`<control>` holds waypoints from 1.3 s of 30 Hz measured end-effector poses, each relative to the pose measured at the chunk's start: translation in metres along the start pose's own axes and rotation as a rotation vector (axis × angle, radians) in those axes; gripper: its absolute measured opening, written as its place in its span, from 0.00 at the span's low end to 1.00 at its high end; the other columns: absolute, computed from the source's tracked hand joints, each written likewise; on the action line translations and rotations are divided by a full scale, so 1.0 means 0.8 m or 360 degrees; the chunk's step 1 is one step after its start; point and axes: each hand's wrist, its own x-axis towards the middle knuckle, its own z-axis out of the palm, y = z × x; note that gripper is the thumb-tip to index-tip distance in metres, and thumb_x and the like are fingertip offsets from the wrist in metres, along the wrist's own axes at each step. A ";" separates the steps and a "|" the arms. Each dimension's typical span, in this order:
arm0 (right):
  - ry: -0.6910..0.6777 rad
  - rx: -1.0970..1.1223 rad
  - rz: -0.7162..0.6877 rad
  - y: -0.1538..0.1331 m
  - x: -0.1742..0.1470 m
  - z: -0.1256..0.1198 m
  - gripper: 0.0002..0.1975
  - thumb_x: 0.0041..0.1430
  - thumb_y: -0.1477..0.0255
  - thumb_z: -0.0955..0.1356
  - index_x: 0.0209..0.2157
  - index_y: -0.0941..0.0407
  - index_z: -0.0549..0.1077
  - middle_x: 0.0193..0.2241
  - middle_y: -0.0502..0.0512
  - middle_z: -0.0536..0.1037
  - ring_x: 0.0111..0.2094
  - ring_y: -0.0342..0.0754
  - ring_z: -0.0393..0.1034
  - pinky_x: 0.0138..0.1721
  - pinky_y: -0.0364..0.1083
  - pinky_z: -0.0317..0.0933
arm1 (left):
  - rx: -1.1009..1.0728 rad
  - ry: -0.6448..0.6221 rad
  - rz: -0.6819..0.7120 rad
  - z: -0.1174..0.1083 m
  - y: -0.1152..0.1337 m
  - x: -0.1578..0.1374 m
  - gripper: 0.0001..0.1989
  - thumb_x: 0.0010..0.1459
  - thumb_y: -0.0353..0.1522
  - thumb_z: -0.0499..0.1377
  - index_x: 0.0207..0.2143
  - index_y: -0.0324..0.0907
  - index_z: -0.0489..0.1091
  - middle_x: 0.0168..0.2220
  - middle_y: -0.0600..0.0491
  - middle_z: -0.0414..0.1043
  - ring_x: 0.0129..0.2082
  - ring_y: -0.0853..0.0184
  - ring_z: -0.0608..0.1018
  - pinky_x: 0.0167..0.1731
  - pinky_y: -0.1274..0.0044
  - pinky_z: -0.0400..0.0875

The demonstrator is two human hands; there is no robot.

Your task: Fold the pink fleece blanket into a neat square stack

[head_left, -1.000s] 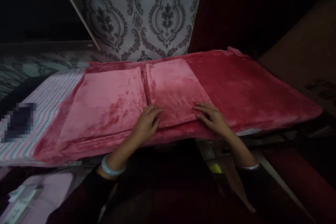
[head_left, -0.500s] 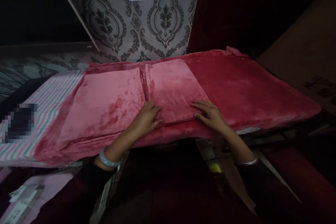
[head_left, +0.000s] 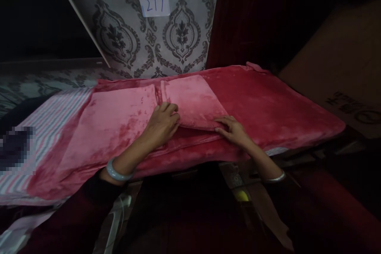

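A person's left hand point(head_left: 163, 124) and right hand point(head_left: 235, 131), fingers nearly closed, pinch the lifted near edge of a pink cloth point(head_left: 192, 95) between them, already folded into panels, side by side, unstacked.

A long red plush spread point(head_left: 258, 103) bears two folded pink panels point(head_left: 190, 95) — striped cloth point(head_left: 58, 115) at its left.

Pink cloth point(head_left: 193, 95), grey damask wallpaper point(head_left: 181, 33)

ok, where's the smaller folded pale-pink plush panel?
Head view, centre: the smaller panel lies right of the larger pale-pink plush panel, its near edge between the left hand and right hand.
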 end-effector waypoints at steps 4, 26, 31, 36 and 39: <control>0.0000 -0.0078 -0.0027 0.002 0.001 -0.007 0.14 0.63 0.65 0.69 0.48 0.52 0.79 0.47 0.59 0.81 0.49 0.59 0.74 0.53 0.59 0.68 | -0.0031 0.0013 0.0048 0.005 -0.005 -0.009 0.08 0.67 0.29 0.54 0.36 0.41 0.73 0.38 0.45 0.71 0.41 0.56 0.72 0.42 0.64 0.69; 0.0358 -0.0704 -0.0122 -0.005 -0.045 0.019 0.10 0.61 0.80 0.63 0.38 0.55 0.72 0.38 0.61 0.75 0.41 0.56 0.68 0.41 0.51 0.63 | 0.0086 0.0148 0.0269 0.071 0.015 -0.096 0.07 0.65 0.22 0.55 0.39 0.40 0.72 0.36 0.47 0.71 0.38 0.59 0.70 0.38 0.68 0.68; 0.0238 -0.0624 -0.0170 -0.020 -0.042 0.001 0.07 0.63 0.76 0.63 0.39 0.55 0.73 0.37 0.59 0.76 0.40 0.55 0.69 0.41 0.50 0.63 | -0.0084 0.0096 0.0144 0.067 0.021 -0.103 0.09 0.62 0.21 0.56 0.40 0.39 0.71 0.38 0.47 0.71 0.38 0.59 0.69 0.38 0.69 0.69; 0.0334 -0.0375 -0.0276 -0.081 0.002 0.009 0.15 0.71 0.67 0.63 0.52 0.55 0.75 0.47 0.62 0.79 0.50 0.57 0.72 0.53 0.56 0.66 | -0.0291 0.0073 0.0037 0.058 0.029 -0.107 0.10 0.60 0.21 0.54 0.41 0.39 0.72 0.39 0.47 0.72 0.39 0.59 0.71 0.40 0.68 0.69; 0.0074 -0.0319 -0.0461 -0.126 0.038 0.047 0.21 0.72 0.67 0.62 0.61 0.56 0.73 0.57 0.64 0.76 0.59 0.58 0.68 0.61 0.60 0.62 | -0.0540 0.0046 -0.0052 0.046 0.028 -0.109 0.09 0.60 0.23 0.54 0.37 0.41 0.73 0.35 0.49 0.73 0.37 0.61 0.72 0.39 0.70 0.69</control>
